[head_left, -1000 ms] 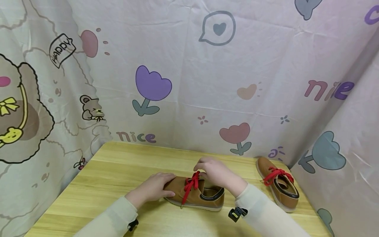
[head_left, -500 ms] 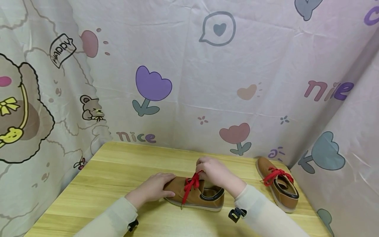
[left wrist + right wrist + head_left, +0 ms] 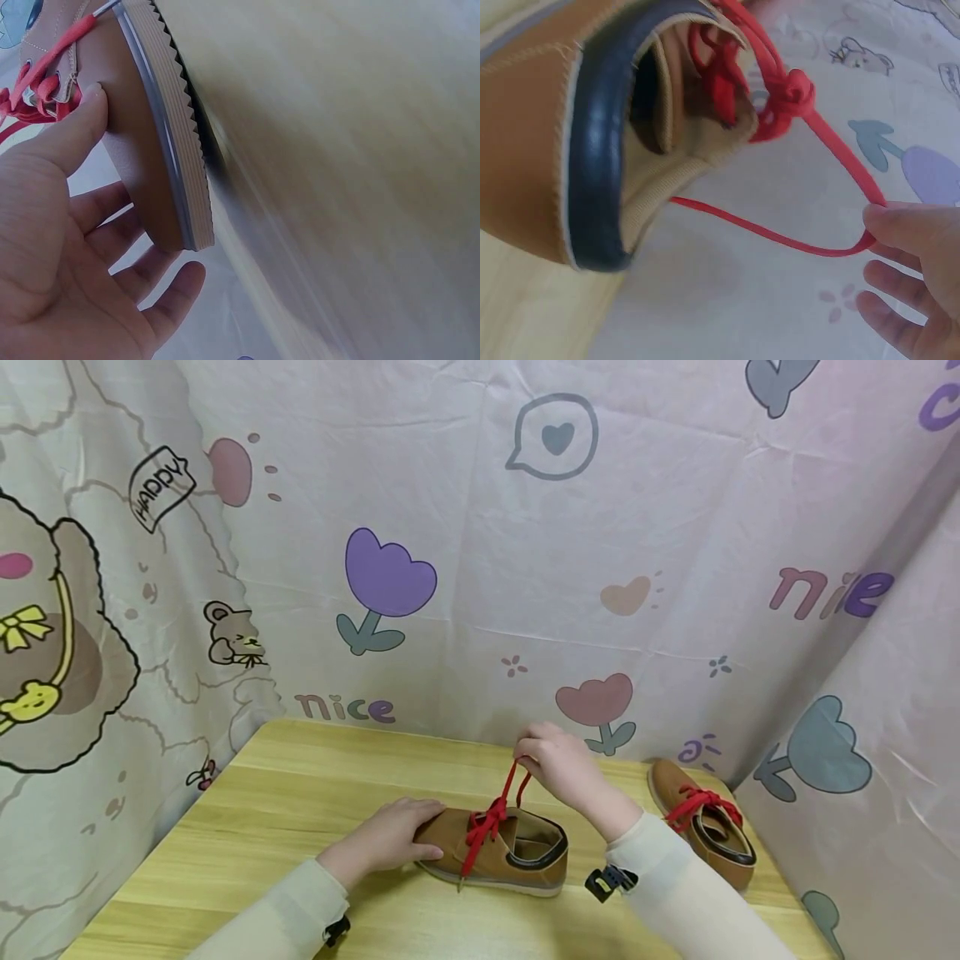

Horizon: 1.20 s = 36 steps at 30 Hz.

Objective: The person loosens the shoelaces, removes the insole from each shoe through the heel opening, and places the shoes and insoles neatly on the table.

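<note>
A brown shoe (image 3: 491,860) lies sole down on the table, its toe pointing left and its dark-lined opening at the right. My left hand (image 3: 393,835) grips the toe, and the left wrist view shows the thumb on one side and fingers on the other. Above the opening, my right hand (image 3: 558,764) pinches a red shoelace (image 3: 847,161) between thumb and forefinger. The lace is drawn up from a knot (image 3: 799,94) on the shoe, and its slack part hangs in a loop. Another lace end (image 3: 468,860) drapes over the shoe's near side.
A second brown shoe (image 3: 727,856), its red laces (image 3: 701,806) tied in a bow, stands at the table's right edge, partly behind my right sleeve. Printed curtains (image 3: 465,527) close off the back and both sides of the wooden table (image 3: 315,768).
My right hand first comes down to the lace by the knot, then rises up and to the right, pulling the lace taut. My left hand and the shoe stay put.
</note>
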### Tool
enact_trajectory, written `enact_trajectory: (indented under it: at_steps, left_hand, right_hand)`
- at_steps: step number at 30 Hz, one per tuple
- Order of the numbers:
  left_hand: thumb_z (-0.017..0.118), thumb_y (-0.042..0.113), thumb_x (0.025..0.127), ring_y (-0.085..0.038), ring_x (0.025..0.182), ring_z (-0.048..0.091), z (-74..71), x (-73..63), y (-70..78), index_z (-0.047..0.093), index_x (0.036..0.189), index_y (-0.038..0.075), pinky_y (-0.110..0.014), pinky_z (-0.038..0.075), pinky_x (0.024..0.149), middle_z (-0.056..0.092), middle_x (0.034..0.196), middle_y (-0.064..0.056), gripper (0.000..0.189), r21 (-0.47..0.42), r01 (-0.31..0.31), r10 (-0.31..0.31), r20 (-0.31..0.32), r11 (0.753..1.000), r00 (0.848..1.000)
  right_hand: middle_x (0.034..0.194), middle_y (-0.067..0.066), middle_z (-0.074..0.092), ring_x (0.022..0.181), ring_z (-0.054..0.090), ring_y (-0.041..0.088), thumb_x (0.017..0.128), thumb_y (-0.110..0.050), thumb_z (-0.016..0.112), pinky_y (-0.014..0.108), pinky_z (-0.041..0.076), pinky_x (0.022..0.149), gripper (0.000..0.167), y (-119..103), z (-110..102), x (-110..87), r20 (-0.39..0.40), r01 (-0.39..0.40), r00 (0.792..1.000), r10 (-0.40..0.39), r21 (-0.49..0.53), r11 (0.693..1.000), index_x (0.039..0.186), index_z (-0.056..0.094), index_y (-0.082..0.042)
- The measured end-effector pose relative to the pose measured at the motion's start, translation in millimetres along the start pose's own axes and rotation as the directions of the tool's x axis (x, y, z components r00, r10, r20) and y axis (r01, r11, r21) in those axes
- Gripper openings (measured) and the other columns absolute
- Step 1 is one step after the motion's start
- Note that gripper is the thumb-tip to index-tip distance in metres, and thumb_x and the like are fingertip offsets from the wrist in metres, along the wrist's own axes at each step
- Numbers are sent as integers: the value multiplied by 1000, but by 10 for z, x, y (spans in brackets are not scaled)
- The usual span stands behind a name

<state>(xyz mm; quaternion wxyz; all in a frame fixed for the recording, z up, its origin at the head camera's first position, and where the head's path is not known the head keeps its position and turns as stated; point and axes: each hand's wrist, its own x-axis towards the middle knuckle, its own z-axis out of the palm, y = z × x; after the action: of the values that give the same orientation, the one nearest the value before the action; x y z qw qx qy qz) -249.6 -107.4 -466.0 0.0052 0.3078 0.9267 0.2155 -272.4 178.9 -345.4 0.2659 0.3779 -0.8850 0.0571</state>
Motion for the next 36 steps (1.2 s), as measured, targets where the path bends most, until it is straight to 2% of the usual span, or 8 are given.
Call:
enact_trajectory:
  at_steps: [7, 13, 16, 20, 23, 26, 30, 36]
  left_hand:
    - [74, 45, 88, -39, 130, 51, 17, 4, -3, 54, 143, 5, -59, 40, 105, 56, 143, -14, 71, 7, 1, -1, 1, 1000, 1000]
    - [74, 46, 88, -39, 130, 51, 12, 2, 1, 55, 143, 5, -59, 40, 105, 56, 143, -14, 71, 1, 9, -9, 6, 1000, 1000]
    - [74, 46, 88, -38, 130, 51, 9, -3, 4, 54, 143, 5, -59, 40, 105, 56, 143, -13, 71, 4, 8, -8, 5, 1000, 1000]
    - [73, 46, 89, -39, 130, 51, 12, -2, 3, 54, 144, 4, -58, 40, 106, 55, 143, -14, 71, 2, 4, -4, 12, 1000, 1000]
    - [74, 45, 89, -40, 130, 51, 9, 1, 6, 53, 144, 4, -59, 40, 106, 55, 143, -15, 71, -5, 2, -2, 17, 1000, 1000]
    - [74, 45, 89, -40, 130, 50, -2, 0, 13, 54, 144, 4, -59, 39, 106, 55, 143, -15, 72, -10, 8, -8, 13, 1000, 1000]
    - [75, 44, 88, -40, 130, 51, -1, 0, 14, 54, 143, 3, -59, 39, 106, 56, 143, -16, 72, -5, 9, -9, -3, 1000, 1000]
    - [75, 45, 87, -38, 128, 52, 12, 1, 10, 55, 142, 2, -58, 40, 106, 57, 141, -15, 72, 11, 2, -2, -18, 1000, 1000]
  right_hand:
    - [98, -2, 67, 88, 62, 19, 85, -8, 80, 32, 55, 70, 8, 125, -103, 31, -30, -52, 998, 51, -6, 999, 88, 77, -15]
    - [99, 0, 67, 91, 61, 22, 87, -11, 79, 39, 55, 73, 6, 270, -124, 28, -52, -193, 980, 193, 9, 981, 92, 76, -14]
    - [101, 3, 66, 95, 61, 26, 87, -9, 78, 43, 55, 76, 8, 354, -65, -7, -12, -254, 967, 254, 21, 967, 93, 75, -12]
    - [102, 4, 65, 95, 61, 27, 87, -7, 77, 44, 55, 75, 9, 435, 65, -114, 98, -305, 948, 304, -2, 952, 91, 73, -14]
    - [100, 4, 64, 91, 62, 25, 87, -7, 78, 41, 55, 72, 10, 444, 144, -184, 160, -295, 942, 295, -23, 955, 89, 72, -14]
    - [99, 2, 64, 88, 63, 23, 87, -9, 79, 38, 55, 71, 9, 397, 170, -206, 185, -270, 945, 270, -26, 963, 90, 73, -15]
    - [100, 1, 65, 91, 64, 24, 86, -11, 79, 38, 56, 72, 8, 288, 166, -191, 186, -234, 954, 234, -21, 972, 91, 74, -14]
    - [98, 1, 65, 93, 63, 23, 84, -11, 81, 38, 55, 79, 9, 100, 157, -190, 146, -117, 982, 118, -12, 993, 88, 74, -14]
